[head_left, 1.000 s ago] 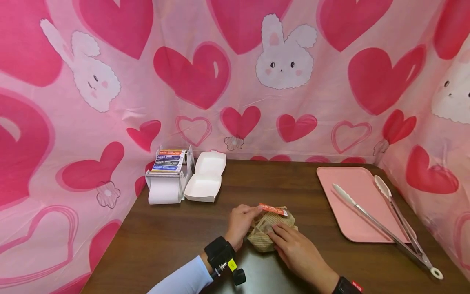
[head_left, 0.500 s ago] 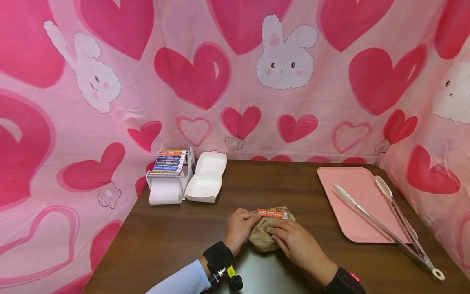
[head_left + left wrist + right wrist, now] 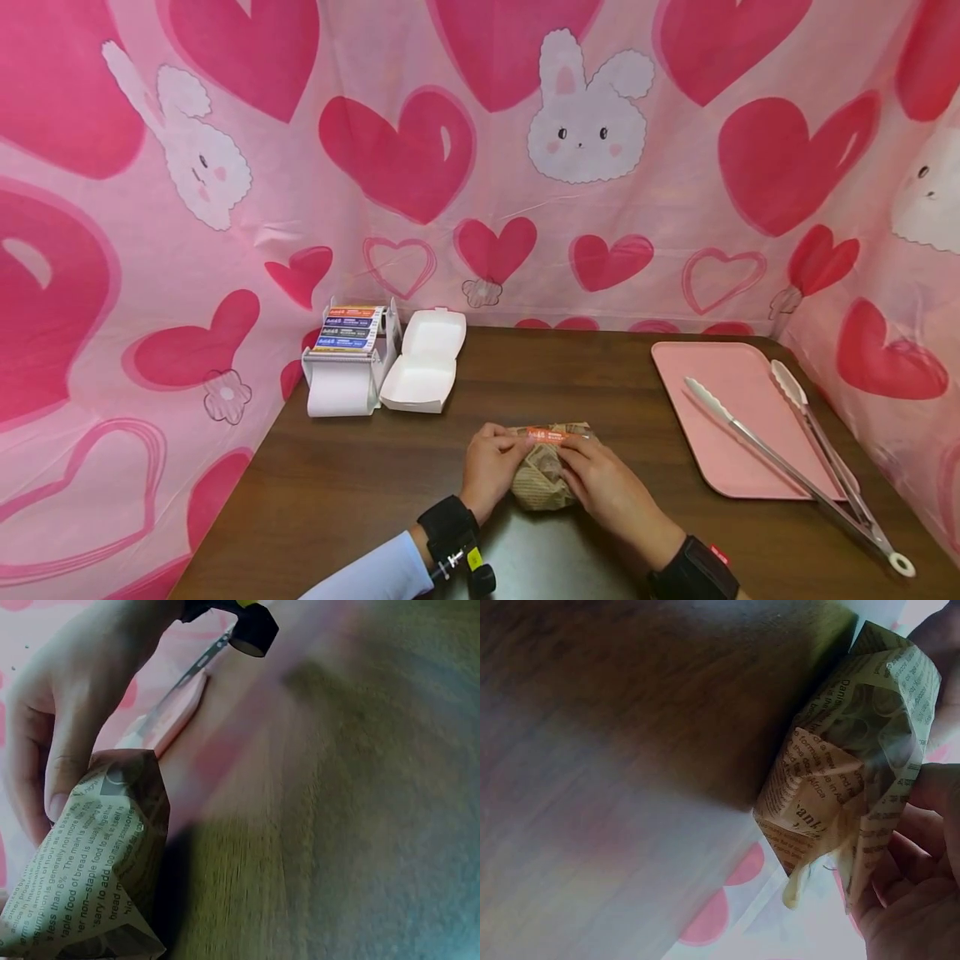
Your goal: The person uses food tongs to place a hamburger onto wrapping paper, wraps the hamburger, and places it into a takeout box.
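Observation:
A bundle wrapped in brown newsprint-patterned food paper sits on the table in front of me. Across its far upper part lies an orange label sticker. My left hand pinches the left end of the sticker between thumb and fingers. My right hand has its fingertips over the sticker's right end, with the thumb lower on the wrap. Folded corners of the wrap show in the left wrist view. In the right wrist view, a pale strip sticks out from one end of the bundle; its contents stay hidden.
At the back left stands a white label dispenser carrying printed strips. An open white clamshell box is beside it. Metal tongs rest across a pink tray at the right. A pink heart-patterned curtain encloses the table.
My right hand has moved from the middle of the wrap up to the sticker's right end, covering it. The sticker now lies lower on the bundle. My left hand keeps its hold.

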`<action>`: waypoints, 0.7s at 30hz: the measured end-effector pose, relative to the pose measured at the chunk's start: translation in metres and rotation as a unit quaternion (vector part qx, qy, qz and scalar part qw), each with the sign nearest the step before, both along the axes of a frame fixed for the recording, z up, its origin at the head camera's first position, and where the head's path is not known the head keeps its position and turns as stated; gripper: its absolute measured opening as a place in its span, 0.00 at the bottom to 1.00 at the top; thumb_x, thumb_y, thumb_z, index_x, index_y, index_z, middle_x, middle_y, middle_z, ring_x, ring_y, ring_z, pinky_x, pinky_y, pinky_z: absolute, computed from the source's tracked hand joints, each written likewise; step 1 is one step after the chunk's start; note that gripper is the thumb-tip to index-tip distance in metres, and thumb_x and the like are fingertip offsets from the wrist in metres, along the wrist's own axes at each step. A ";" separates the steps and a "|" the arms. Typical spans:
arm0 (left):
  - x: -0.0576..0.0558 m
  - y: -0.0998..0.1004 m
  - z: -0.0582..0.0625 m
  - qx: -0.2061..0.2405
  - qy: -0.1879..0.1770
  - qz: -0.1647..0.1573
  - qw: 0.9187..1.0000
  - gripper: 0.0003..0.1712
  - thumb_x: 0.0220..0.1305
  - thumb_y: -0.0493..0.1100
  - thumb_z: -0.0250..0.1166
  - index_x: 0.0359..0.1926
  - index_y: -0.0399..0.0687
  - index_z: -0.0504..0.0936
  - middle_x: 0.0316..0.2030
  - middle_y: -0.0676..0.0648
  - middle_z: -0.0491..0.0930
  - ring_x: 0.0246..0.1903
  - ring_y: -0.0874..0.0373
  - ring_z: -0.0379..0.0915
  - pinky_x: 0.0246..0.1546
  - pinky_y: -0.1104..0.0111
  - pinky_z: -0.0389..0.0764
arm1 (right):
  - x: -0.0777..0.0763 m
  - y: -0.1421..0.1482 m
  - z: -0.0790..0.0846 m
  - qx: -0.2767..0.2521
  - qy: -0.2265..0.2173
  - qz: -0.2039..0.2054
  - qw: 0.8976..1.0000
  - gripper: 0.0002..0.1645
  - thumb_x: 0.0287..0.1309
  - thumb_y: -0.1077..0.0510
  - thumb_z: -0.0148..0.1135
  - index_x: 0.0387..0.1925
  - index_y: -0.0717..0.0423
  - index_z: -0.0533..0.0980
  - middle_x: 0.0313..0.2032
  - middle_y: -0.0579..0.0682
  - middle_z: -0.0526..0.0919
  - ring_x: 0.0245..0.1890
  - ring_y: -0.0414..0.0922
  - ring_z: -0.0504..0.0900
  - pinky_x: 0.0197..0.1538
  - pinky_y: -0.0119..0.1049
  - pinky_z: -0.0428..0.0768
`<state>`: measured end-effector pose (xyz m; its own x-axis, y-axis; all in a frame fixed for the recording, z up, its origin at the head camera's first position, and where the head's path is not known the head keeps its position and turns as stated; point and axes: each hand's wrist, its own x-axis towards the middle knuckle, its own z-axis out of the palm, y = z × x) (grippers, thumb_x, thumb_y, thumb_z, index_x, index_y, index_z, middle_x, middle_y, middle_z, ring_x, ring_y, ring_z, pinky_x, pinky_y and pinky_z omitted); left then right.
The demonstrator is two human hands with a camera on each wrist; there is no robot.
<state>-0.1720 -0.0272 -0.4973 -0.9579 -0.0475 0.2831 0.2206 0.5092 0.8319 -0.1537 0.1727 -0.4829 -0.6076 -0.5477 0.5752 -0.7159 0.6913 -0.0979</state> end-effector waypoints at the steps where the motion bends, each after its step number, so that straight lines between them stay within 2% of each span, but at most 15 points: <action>1: 0.000 0.000 0.000 -0.003 0.006 0.000 1.000 0.11 0.60 0.49 0.75 0.33 0.45 0.93 0.33 0.50 0.80 0.36 0.54 0.75 0.38 0.65 0.74 | -0.001 0.000 0.000 0.000 -0.003 0.002 1.000 0.19 0.48 0.64 0.78 0.44 0.64 0.84 0.46 0.56 0.84 0.48 0.53 0.84 0.51 0.47 0.83; 4: 0.000 -0.001 -0.001 -0.016 0.020 0.000 1.000 0.10 0.60 0.48 0.74 0.34 0.47 0.93 0.34 0.50 0.80 0.37 0.53 0.74 0.40 0.64 0.73 | -0.003 0.000 0.000 0.001 -0.009 0.009 1.000 0.18 0.49 0.64 0.77 0.43 0.64 0.84 0.45 0.55 0.84 0.49 0.54 0.82 0.55 0.48 0.81; 8: -0.001 -0.004 -0.002 -0.048 0.056 -0.001 0.997 0.09 0.61 0.47 0.74 0.35 0.47 0.93 0.34 0.50 0.80 0.37 0.54 0.71 0.39 0.63 0.72 | -0.004 -0.001 0.000 0.005 -0.019 0.009 1.000 0.18 0.50 0.64 0.77 0.44 0.63 0.84 0.45 0.55 0.84 0.51 0.54 0.81 0.59 0.51 0.79; 13: -0.001 -0.007 -0.004 -0.128 0.117 -0.003 0.985 0.09 0.59 0.49 0.75 0.37 0.50 0.93 0.36 0.51 0.77 0.37 0.56 0.68 0.37 0.63 0.69 | -0.001 -0.001 0.001 0.020 -0.043 -0.014 0.999 0.19 0.53 0.62 0.75 0.47 0.63 0.83 0.50 0.58 0.83 0.52 0.56 0.83 0.60 0.55 0.77; 16: -0.001 -0.008 -0.004 -0.165 0.132 -0.004 0.977 0.10 0.58 0.51 0.77 0.38 0.53 0.92 0.38 0.52 0.75 0.38 0.57 0.67 0.38 0.63 0.67 | 0.000 -0.001 0.001 0.020 -0.043 -0.017 0.999 0.19 0.53 0.62 0.75 0.48 0.62 0.83 0.51 0.59 0.83 0.53 0.57 0.83 0.59 0.55 0.78; 21: -0.002 -0.011 -0.002 -0.197 0.143 -0.001 0.970 0.09 0.58 0.53 0.76 0.34 0.55 0.89 0.41 0.50 0.75 0.41 0.55 0.68 0.38 0.63 0.68 | -0.002 -0.001 -0.001 0.016 -0.017 0.002 1.000 0.18 0.51 0.63 0.76 0.45 0.62 0.84 0.49 0.58 0.84 0.53 0.57 0.81 0.58 0.51 0.80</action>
